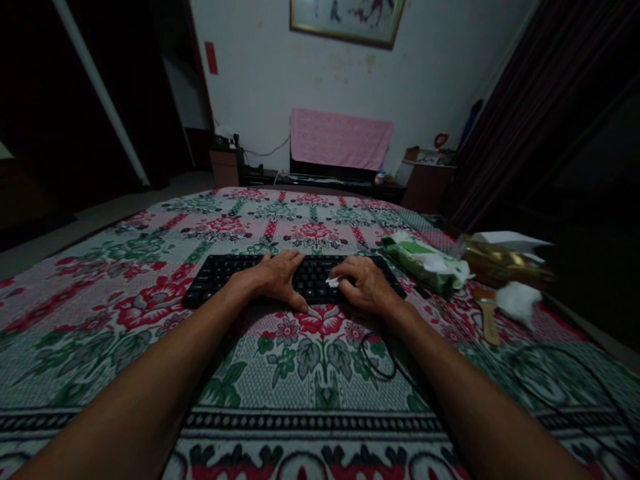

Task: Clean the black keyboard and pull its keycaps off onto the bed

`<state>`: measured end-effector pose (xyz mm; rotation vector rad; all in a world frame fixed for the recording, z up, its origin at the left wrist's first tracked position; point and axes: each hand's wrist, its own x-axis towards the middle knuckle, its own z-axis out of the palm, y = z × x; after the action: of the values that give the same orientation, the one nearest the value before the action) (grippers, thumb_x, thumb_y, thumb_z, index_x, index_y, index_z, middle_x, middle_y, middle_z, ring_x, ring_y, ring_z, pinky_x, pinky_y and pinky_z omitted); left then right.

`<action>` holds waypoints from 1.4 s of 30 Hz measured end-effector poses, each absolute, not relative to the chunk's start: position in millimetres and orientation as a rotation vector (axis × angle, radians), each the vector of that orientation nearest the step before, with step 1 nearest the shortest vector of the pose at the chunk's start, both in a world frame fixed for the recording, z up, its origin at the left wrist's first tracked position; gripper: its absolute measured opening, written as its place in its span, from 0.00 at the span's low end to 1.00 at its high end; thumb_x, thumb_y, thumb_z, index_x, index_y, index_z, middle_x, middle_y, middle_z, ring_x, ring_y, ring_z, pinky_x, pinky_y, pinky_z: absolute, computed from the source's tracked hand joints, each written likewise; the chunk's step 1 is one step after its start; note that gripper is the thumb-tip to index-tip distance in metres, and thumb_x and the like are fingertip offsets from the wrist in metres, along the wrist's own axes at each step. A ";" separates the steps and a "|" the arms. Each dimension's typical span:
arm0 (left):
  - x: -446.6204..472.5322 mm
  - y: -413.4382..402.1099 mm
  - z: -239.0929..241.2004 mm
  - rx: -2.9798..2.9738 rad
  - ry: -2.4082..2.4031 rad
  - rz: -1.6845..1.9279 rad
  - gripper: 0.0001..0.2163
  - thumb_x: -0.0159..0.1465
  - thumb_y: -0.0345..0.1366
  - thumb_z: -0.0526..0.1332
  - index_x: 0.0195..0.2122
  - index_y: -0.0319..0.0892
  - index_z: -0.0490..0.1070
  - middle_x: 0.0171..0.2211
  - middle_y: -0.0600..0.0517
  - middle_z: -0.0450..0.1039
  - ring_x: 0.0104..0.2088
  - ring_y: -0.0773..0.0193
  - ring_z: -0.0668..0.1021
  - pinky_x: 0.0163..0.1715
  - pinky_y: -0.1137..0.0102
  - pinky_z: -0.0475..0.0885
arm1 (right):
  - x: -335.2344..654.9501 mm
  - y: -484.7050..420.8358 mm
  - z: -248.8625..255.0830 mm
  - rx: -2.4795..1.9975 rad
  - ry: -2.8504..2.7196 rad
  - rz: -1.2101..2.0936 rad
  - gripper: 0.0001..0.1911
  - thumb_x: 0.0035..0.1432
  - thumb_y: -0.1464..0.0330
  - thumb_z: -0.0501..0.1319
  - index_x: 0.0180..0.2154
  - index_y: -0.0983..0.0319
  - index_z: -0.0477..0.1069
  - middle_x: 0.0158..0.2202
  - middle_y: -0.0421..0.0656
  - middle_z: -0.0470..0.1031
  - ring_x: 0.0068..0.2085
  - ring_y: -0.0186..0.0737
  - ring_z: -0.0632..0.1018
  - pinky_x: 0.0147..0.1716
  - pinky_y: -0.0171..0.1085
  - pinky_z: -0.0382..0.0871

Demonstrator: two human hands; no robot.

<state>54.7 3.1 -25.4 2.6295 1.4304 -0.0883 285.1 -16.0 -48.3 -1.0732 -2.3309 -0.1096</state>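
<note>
A black keyboard (pixel 220 275) lies flat on a floral bed cover (pixel 125 313). My left hand (pixel 277 275) rests flat on the middle of the keyboard, fingers stretched out, pressing it down. My right hand (pixel 361 281) sits on the keyboard's right half, fingers curled round a small white wipe (pixel 333 281) that touches the keys. A black cable (pixel 380 357) loops on the cover just below my right wrist.
To the right lie a green and white wipes pack (pixel 425 260), a gold packet (pixel 505 261), a wooden-handled brush (pixel 487 313) and a crumpled white tissue (pixel 517 301). More black cable (pixel 565 387) trails at the right edge. A pink cloth (pixel 340 140) covers a screen at the far wall.
</note>
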 end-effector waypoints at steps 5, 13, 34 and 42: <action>55.6 2.4 -26.9 2.653 1.454 -0.060 0.57 0.37 0.66 0.58 0.64 0.40 0.39 0.65 0.40 0.38 0.62 0.43 0.46 0.58 0.47 0.43 | 282.8 -14.5 -49.7 -1.072 -2.366 -0.113 0.13 0.49 0.75 0.54 0.34 0.59 0.74 0.31 0.42 0.71 0.35 0.38 0.70 0.40 0.39 0.59; 58.7 -0.1 -22.9 2.678 1.366 -0.012 0.49 0.44 0.66 0.54 0.62 0.40 0.47 0.64 0.41 0.43 0.62 0.46 0.50 0.59 0.52 0.45 | 287.1 -13.7 -48.6 -1.121 -2.333 -0.127 0.12 0.48 0.75 0.54 0.33 0.60 0.74 0.31 0.42 0.71 0.35 0.39 0.70 0.39 0.39 0.59; 58.3 2.1 -26.7 2.662 1.380 0.045 0.48 0.45 0.65 0.54 0.62 0.38 0.49 0.63 0.40 0.45 0.62 0.46 0.52 0.59 0.55 0.48 | 279.8 -16.2 -48.7 -1.087 -2.381 -0.142 0.11 0.49 0.74 0.55 0.33 0.58 0.74 0.30 0.42 0.70 0.34 0.38 0.69 0.38 0.39 0.58; 58.1 4.3 -29.0 2.644 1.392 0.049 0.49 0.45 0.65 0.54 0.62 0.39 0.47 0.64 0.41 0.42 0.62 0.46 0.50 0.59 0.55 0.47 | 283.5 -16.8 -47.2 -1.129 -2.333 -0.148 0.11 0.48 0.74 0.55 0.32 0.59 0.74 0.29 0.42 0.70 0.34 0.39 0.69 0.38 0.39 0.58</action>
<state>58.1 4.3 -29.0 2.6443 1.3918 0.0486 283.5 -16.8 -47.2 -1.1285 -2.3329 -0.1478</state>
